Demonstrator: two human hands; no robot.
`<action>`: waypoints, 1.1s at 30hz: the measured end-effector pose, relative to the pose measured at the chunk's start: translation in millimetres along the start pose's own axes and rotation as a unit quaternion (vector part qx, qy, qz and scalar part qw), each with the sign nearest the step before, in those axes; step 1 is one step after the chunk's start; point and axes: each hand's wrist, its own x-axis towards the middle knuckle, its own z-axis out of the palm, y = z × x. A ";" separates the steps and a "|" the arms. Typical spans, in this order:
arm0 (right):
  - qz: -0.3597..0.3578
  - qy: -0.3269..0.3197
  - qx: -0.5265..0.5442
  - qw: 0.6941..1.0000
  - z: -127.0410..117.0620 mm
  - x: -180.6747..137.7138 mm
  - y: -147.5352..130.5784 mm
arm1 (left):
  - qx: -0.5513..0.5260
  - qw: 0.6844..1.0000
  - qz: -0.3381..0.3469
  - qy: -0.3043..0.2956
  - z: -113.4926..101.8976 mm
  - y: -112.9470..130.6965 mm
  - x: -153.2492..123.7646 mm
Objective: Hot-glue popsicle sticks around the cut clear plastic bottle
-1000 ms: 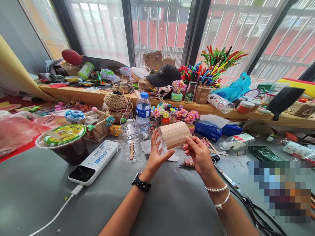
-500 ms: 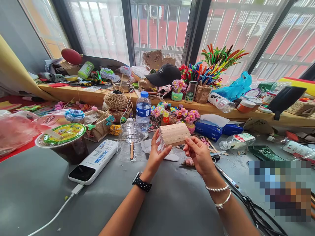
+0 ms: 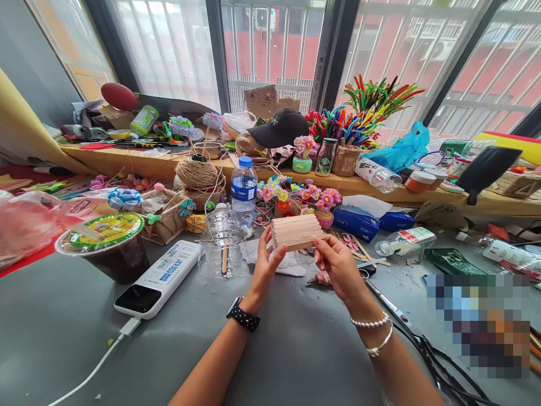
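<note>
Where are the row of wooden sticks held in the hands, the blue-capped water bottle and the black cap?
Wooden sticks [image 3: 297, 232]: head view, middle of the row.
Water bottle [image 3: 244, 190]: head view, on its blue label.
Black cap [image 3: 281, 128]: head view, on the crown.

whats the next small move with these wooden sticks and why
Probably a gentle press along the lowest stick: the right hand has its fingertips at the lower right of the row of wooden sticks, and the left hand supports the left end. Whether that stick is firmly fixed can't be seen, so pressing seems sensible.
</note>
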 end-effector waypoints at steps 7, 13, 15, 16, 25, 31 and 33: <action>0.002 -0.009 -0.030 1.000 -1.7 3.2 3.7 | 0.025 0.999 0.012 0.032 1.0 1.7 -1.0; -0.042 -0.019 -0.098 0.994 -1.9 2.0 4.4 | 0.031 0.999 0.030 0.026 -2.3 -2.6 1.3; -0.062 -0.007 -0.109 0.992 -2.0 0.8 3.9 | 0.029 0.999 0.037 0.015 -3.5 -3.9 1.5; -0.070 -0.001 -0.113 0.991 -2.1 0.3 3.4 | 0.029 0.999 0.043 0.012 -3.7 -3.8 1.2; -0.141 0.065 -0.133 0.979 -3.7 -0.7 -1.8 | 0.006 0.999 0.046 -0.025 4.9 1.8 -2.2; -0.203 0.114 -0.203 0.951 -5.1 -0.6 -2.8 | -0.039 0.998 -0.007 -0.055 7.4 -7.9 -1.7; -0.211 0.110 -0.209 0.949 -4.8 -1.1 -3.0 | -0.055 0.997 -0.025 -0.057 8.1 -7.8 -2.9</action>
